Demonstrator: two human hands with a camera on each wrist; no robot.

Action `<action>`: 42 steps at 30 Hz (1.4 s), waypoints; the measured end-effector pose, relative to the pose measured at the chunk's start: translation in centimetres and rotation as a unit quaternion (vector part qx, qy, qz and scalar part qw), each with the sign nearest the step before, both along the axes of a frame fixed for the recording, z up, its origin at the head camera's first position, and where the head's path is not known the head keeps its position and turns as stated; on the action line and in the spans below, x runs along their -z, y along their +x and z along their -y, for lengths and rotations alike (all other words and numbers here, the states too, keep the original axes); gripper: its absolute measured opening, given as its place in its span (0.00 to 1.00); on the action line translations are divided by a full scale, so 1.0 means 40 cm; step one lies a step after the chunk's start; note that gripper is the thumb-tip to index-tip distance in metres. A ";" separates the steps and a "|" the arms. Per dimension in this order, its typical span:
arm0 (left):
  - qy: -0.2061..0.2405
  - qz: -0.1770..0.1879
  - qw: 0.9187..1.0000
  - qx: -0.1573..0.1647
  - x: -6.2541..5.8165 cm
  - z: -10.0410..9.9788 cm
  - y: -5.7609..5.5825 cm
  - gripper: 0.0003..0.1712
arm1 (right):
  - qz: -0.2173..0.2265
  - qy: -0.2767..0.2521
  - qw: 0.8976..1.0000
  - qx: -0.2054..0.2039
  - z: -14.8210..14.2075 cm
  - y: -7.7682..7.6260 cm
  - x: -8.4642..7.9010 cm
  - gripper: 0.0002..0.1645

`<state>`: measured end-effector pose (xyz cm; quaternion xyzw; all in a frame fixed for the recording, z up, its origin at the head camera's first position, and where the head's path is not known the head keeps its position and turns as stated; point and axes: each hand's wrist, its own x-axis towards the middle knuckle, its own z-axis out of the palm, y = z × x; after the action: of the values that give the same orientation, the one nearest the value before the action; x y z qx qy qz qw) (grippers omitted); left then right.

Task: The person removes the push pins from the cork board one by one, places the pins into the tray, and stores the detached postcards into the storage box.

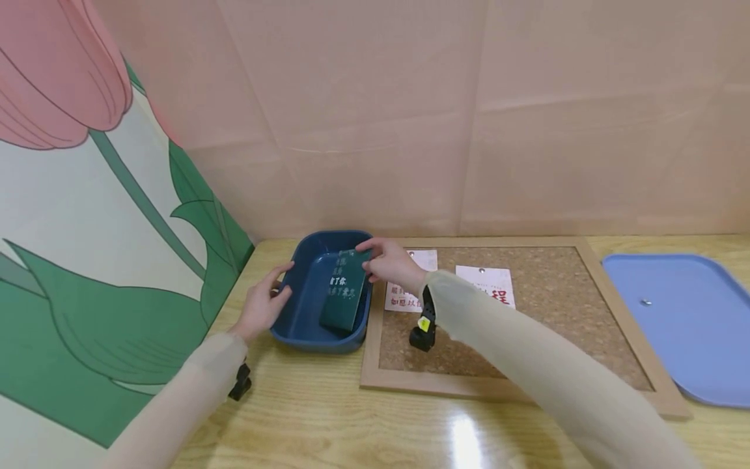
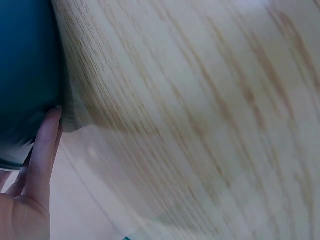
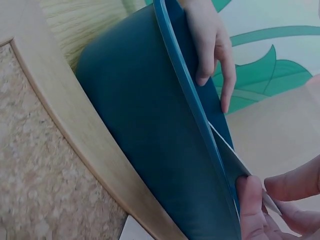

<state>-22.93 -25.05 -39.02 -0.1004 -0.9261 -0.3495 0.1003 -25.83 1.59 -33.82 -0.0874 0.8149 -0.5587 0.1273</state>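
My right hand (image 1: 394, 264) pinches a dark green card (image 1: 344, 293) with white printed characters, near its upper right edge. The card tilts inside a deep blue plastic basin (image 1: 297, 286), its lower end down in the basin. In the right wrist view the thumb and fingers clasp the card (image 3: 235, 155) just above the basin's rim. At the basin's left side, my left hand (image 1: 262, 306) holds the rim. One finger (image 2: 42, 155) lies along the basin's outer wall in the left wrist view.
A wood-framed cork board (image 1: 551, 306) lies right of the basin. Two white cards with red characters, one (image 1: 489, 283) nearer the middle, are pinned on it. Farther right is a light blue tray (image 1: 691, 326) with a small metallic pin (image 1: 646, 301). A pink cloth wall stands behind.
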 end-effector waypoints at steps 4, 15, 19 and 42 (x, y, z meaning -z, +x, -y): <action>0.002 0.006 1.000 0.001 0.000 -0.002 0.001 0.27 | -0.002 0.005 1.000 -0.009 0.004 0.006 0.000 0.26; -0.002 0.015 1.000 -0.005 -0.006 -0.005 0.003 0.27 | -0.002 -0.017 1.000 0.000 -0.025 -0.005 0.003 0.28; -0.016 0.027 0.999 -0.004 -0.008 -0.004 0.010 0.27 | -0.011 -0.023 1.000 -0.004 -0.042 0.001 0.010 0.26; -0.163 0.011 0.986 0.017 -0.057 0.006 0.006 0.28 | -0.033 0.088 0.995 0.015 -0.237 -0.018 0.028 0.23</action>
<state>-22.68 -25.30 -36.74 -0.1274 -0.9700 -0.1961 0.0668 -26.56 11.09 -34.95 -0.0821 0.8659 -0.4833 0.0994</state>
